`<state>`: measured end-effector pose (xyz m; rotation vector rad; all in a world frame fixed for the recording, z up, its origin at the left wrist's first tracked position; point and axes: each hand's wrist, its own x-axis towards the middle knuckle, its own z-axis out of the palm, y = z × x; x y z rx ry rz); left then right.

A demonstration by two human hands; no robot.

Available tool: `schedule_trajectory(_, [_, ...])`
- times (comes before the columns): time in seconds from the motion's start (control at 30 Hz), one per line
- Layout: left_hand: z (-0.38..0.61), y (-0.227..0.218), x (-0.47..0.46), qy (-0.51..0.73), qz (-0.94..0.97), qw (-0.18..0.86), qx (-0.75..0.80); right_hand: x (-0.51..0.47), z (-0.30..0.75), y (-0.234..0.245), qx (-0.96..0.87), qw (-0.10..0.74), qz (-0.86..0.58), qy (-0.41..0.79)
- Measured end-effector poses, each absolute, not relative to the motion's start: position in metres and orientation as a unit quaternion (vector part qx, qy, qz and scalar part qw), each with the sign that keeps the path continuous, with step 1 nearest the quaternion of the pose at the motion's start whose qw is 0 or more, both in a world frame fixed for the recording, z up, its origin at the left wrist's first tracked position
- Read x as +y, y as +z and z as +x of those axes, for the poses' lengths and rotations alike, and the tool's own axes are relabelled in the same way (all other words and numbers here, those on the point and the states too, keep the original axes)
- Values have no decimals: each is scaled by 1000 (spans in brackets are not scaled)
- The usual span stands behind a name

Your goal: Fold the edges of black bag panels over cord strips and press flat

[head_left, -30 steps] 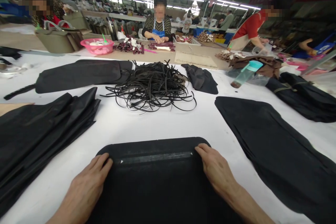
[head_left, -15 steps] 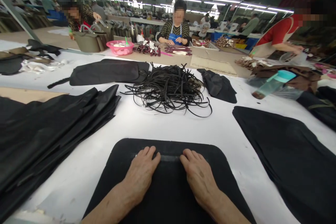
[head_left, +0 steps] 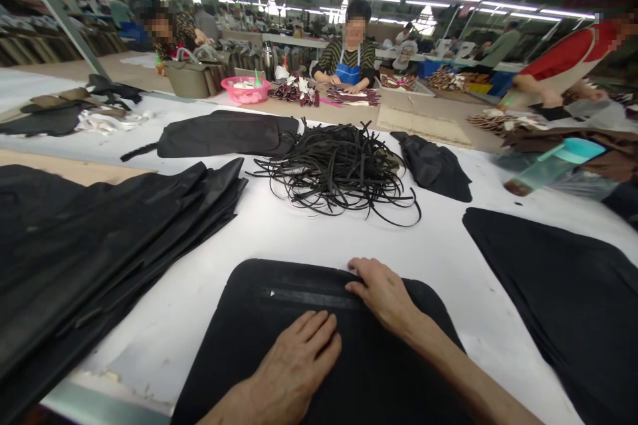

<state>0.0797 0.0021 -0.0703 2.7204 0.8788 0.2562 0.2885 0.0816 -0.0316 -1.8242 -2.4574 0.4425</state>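
Observation:
A black panel (head_left: pixel 249 339) with rounded corners, like a bag piece, lies flat on the white table in front of me. A strip with a small white mark runs across it near its far edge. My left hand (head_left: pixel 302 352) rests flat on the panel's middle, palm down, fingers stretched out. At the far edge, right of centre, is my right hand (head_left: pixel 381 289). Its fingers reach over the edge while the thumb stays on the panel's face, so the edge is between them. The undersides of the fingers are hidden.
Beyond the panel lies a heap of thin black straps (head_left: pixel 339 169). Stacked black pieces (head_left: pixel 100 259) spread at the left, and more black panels (head_left: pixel 553 279) lie at the right. A turquoise-lidded bottle (head_left: pixel 553 166) lies tilted near brown pieces. Co-workers sit or stand across the table.
My left hand has slid back from the strip toward the panel's middle. My right hand has moved forward onto the far edge and taken hold there. The view has turned slightly left.

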Motion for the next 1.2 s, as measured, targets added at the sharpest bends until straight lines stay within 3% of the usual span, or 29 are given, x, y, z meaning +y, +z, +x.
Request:
schedule_trajectory(0.23, [78,-64,6,97,931,139,323,87,306,-18,-816,34,-551,172])
schedule_trajectory(0.43, [77,-69,3,101,930,106,336,67,313,-7,-806,202,-555,-44])
schedule_trajectory(0.6, [90,-42,12,172,900,145,375,59,313,8,-851,164,-482,-128])
schedule_trajectory(0.83, [143,-26,48,123,815,360,437,63,309,22,-875,161,-435,-138])
schedule_trajectory(1.03, [157,-30,52,84,827,335,444,83,323,-5,-864,36,-494,-90])
schedule_trajectory(1.2, [155,-31,53,64,849,316,419,86,337,-3,-820,67,-564,-70])
